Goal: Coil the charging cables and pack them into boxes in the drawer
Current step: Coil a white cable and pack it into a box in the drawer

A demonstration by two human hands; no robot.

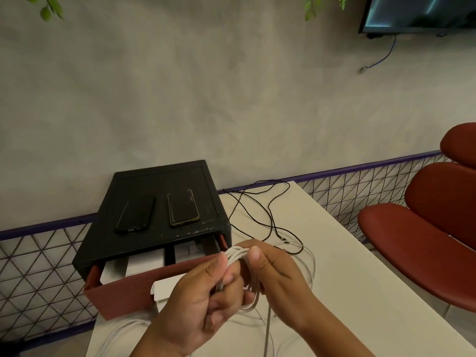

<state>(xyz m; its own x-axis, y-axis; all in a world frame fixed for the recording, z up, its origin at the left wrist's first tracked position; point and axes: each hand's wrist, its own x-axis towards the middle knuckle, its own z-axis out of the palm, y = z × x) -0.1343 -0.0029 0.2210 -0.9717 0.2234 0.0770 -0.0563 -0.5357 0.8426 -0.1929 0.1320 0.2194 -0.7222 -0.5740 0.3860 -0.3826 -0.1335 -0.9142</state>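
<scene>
**A:** Holding the coil of white charging cable (237, 254) at lower centre of the frame, we had both hands closed on it. Our left hand (201, 300) pinched the strands between thumb and curled fingers. Our right hand (279, 275) gripped the loops from the other side.

**B:** And the rest of the cable?

**A:** A loose white length (268, 327) hung below our hands toward the pale table (360, 279). We judged that the main risk. A tug on it, or a slackened pinch, could have let the loops spring apart.

**B:** Where did we mean to put it?

**A:** The red-fronted drawer (121, 292) of the black cabinet (159, 181) stood open just left of our hands, with white cardboard boxes (144, 264) inside. An open white box (167, 284) seemed to lie in front of it. Had the coil been too wide for a box, we thought it might catch on the flaps and unwind.

**B:** Anything else?

**A:** The thin black cable (270, 215) sprawled at centre right, near the white slack. Dragging the tail could have tangled the two.
</scene>
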